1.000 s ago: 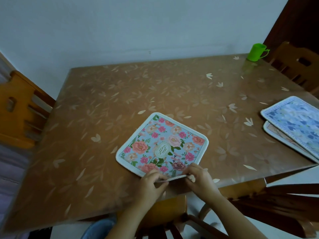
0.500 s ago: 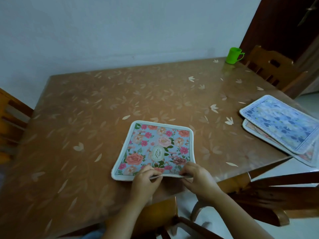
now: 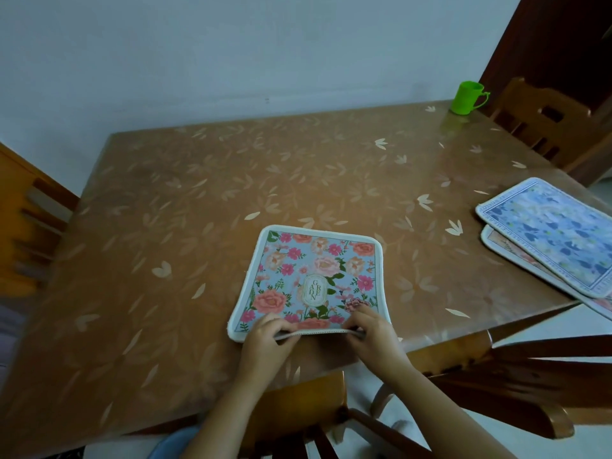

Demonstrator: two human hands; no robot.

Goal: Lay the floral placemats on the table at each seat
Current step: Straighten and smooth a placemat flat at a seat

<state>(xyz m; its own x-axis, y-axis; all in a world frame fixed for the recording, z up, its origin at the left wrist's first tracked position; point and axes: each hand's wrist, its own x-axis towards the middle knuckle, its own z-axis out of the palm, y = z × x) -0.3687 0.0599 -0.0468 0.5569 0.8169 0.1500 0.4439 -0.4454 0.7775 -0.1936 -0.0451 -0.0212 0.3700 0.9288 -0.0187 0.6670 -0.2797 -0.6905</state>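
Observation:
A pink-and-blue floral placemat with a white border lies on the brown leaf-patterned table, near its front edge. My left hand pinches the mat's near edge left of centre. My right hand pinches the same edge to the right, and that edge is lifted slightly off the table. Two more placemats sit stacked at the table's right edge: a blue floral one on top and a paler one under it, partly hidden.
A green plastic cup stands at the far right corner. Wooden chairs stand at the left, far right, near right and in front of me. A pale wall runs behind the table.
The pink placemat has been turned from a diagonal lie to square with the table's front edge. Both hands kept hold of its near edge.

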